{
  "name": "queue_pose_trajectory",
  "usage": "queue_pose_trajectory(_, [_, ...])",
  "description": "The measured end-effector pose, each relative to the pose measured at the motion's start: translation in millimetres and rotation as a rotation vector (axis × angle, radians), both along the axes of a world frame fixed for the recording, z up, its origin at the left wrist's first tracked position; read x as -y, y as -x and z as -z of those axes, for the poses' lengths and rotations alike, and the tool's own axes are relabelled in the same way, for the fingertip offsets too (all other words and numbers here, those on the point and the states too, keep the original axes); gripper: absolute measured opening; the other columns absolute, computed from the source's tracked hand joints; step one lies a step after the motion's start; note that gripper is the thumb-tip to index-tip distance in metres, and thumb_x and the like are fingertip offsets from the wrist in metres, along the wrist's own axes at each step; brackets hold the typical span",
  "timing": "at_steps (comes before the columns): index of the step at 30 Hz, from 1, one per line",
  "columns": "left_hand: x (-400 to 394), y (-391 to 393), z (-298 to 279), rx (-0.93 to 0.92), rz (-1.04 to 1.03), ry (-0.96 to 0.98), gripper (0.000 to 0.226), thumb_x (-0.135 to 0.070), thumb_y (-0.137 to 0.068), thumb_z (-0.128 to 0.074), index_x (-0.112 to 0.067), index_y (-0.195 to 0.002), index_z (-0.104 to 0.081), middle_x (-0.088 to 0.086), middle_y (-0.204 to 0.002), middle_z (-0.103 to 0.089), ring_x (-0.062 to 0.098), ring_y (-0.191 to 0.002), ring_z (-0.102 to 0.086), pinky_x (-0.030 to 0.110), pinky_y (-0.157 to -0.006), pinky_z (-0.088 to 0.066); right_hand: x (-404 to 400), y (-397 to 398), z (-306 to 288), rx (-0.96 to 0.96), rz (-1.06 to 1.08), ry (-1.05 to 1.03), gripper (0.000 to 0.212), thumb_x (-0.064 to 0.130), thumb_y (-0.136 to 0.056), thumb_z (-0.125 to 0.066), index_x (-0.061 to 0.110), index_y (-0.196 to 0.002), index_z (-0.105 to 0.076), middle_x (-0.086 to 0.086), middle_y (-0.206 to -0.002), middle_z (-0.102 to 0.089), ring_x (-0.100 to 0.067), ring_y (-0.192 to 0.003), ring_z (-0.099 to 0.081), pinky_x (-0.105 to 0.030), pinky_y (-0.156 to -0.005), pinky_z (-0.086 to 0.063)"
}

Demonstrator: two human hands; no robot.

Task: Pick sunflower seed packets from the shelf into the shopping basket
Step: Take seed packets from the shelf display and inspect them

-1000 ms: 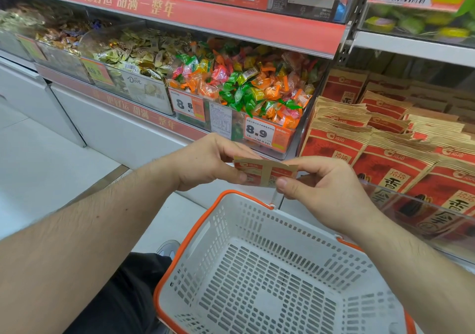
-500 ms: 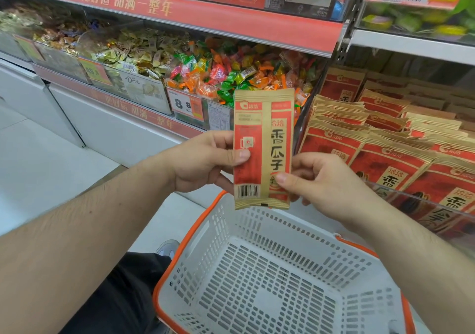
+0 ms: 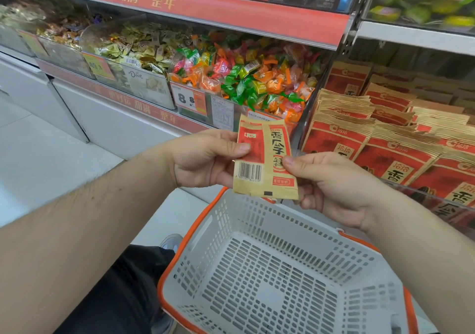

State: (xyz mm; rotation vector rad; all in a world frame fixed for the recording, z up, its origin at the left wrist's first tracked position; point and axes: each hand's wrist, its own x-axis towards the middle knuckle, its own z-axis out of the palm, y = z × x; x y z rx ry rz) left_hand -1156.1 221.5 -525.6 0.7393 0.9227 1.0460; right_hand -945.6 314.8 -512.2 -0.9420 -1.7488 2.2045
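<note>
Head view: a person stands at a store shelf, both bare forearms reaching forward
Left hand (image 3: 205,159): pinches the left edge of the sunflower seed packet (image 3: 264,159), thumb on its face, fingers curled behind
Right hand (image 3: 331,182): pinches the packet's right edge, thumb on the front, fingers curled behind
Sunflower seed packet: held upright with the barcode side toward the camera, just above the far rim of the shopping basket (image 3: 341,233), not inside it
Shopping basket: grey slotted plastic with an orange rim, below the hands, nothing seen in it
Shelf stock (image 3: 395,138): more red and tan packets lie in overlapping rows at the shelf's right end, behind a clear front lip
Candy bin (image 3: 246,81): bright wrapped sweets on the shelf, left of the packets, behind the held one
</note>
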Motion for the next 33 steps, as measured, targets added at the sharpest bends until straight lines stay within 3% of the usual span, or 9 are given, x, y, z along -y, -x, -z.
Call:
queue_pose_trajectory(4, [-4,-1,1,0.171,0.003,0.133,0.066,-0.008,-0.053,-0.096,0.005,-0.113,-0.072,0.025,-0.115,-0.069,0.033,-0.098,-0.073,0.037,-0.073,-0.063,0,3,0,0.023,0.053,0.192,0.021,0.024,-0.072,-0.066,0.005,-0.074,-0.073,-0.010,-0.059,-0.065,-0.007,-0.035,-0.052,-0.013,-0.031,-0.040])
queue_pose_trajectory(8, [-7,0,4,0.198,-0.004,0.166,0.064,-0.005,-0.052,-0.096,0.011,-0.109,-0.071,0.029,-0.113,-0.068,0.037,-0.097,-0.072,0.042,-0.087,-0.056,0,5,0,0.042,0.075,0.309,0.022,0.024,-0.077,-0.063,0.004,-0.075,-0.072,-0.010,-0.057,-0.060,-0.005,-0.033,-0.049,-0.012,-0.030,-0.040])
queue_pose_trajectory(12, [-6,-1,3,0.219,-0.009,0.180,0.064,-0.001,-0.049,-0.096,0.013,-0.107,-0.070,0.032,-0.109,-0.069,0.040,-0.093,-0.073,0.041,-0.074,-0.062,-1,6,0,0.049,0.059,0.338,0.025,0.024,-0.076,-0.063,0.007,-0.062,-0.076,-0.011,-0.055,-0.061,-0.005,-0.032,-0.049,-0.012,-0.031,-0.041])
queue_pose_trajectory(16, [-6,0,3,0.199,-0.019,0.193,0.063,-0.003,-0.052,-0.095,0.012,-0.108,-0.070,0.030,-0.109,-0.069,0.039,-0.092,-0.073,0.039,-0.074,-0.062,0,5,0,0.041,0.062,0.347,0.022,0.024,-0.071,-0.064,0.006,-0.063,-0.076,-0.011,-0.056,-0.062,-0.006,-0.032,-0.050,-0.012,-0.030,-0.041])
queue_pose_trajectory(18, [-5,-2,1,0.159,-0.053,0.222,0.051,-0.005,-0.064,-0.088,0.009,-0.109,-0.070,0.028,-0.107,-0.070,0.036,-0.089,-0.074,0.037,-0.070,-0.063,1,5,1,0.041,0.073,0.332,0.021,0.023,-0.073,-0.065,0.004,-0.070,-0.076,-0.011,-0.058,-0.063,-0.006,-0.033,-0.051,-0.013,-0.031,-0.041])
queue_pose_trajectory(21, [-7,-10,1,-0.162,-0.146,0.282,0.032,-0.011,-0.086,-0.063,-0.001,-0.116,-0.064,0.016,-0.104,-0.072,0.025,-0.082,-0.075,0.034,-0.065,-0.063,3,5,8,0.090,0.086,0.124,0.026,0.016,-0.084,-0.068,-0.006,-0.099,-0.067,-0.014,-0.066,-0.066,-0.009,-0.037,-0.054,-0.015,-0.034,-0.044])
queue_pose_trajectory(24, [-9,-18,5,-0.420,-0.284,0.244,0.020,-0.015,-0.100,-0.055,-0.010,-0.116,-0.065,0.008,-0.102,-0.072,0.021,-0.082,-0.073,0.040,-0.067,-0.062,11,6,15,0.173,0.067,-0.217,0.019,0.012,-0.089,-0.070,0.001,-0.100,-0.061,-0.014,-0.064,-0.070,-0.014,-0.039,-0.054,-0.022,-0.037,-0.046])
queue_pose_trajectory(29, [-8,-31,4,-0.531,-0.328,0.149,0.021,-0.032,-0.092,-0.068,-0.019,-0.109,-0.067,0.005,-0.099,-0.077,0.025,-0.099,-0.071,0.055,-0.085,-0.058,25,10,22,0.332,-0.049,-0.899,0.024,0.033,-0.081,-0.077,0.031,-0.089,-0.055,0.003,-0.055,-0.066,-0.008,-0.046,-0.061,-0.032,-0.051,-0.051])
queue_pose_trajectory(33, [-8,-30,6,-0.496,-0.323,0.065,0.019,-0.016,-0.089,-0.072,-0.014,-0.105,-0.063,0.010,-0.097,-0.073,0.028,-0.099,-0.069,0.058,-0.086,-0.057,20,6,22,0.296,-0.158,-0.908,0.028,0.046,-0.082,-0.072,0.031,-0.101,-0.059,0.002,-0.069,-0.070,-0.011,-0.064,-0.067,-0.040,-0.067,-0.056])
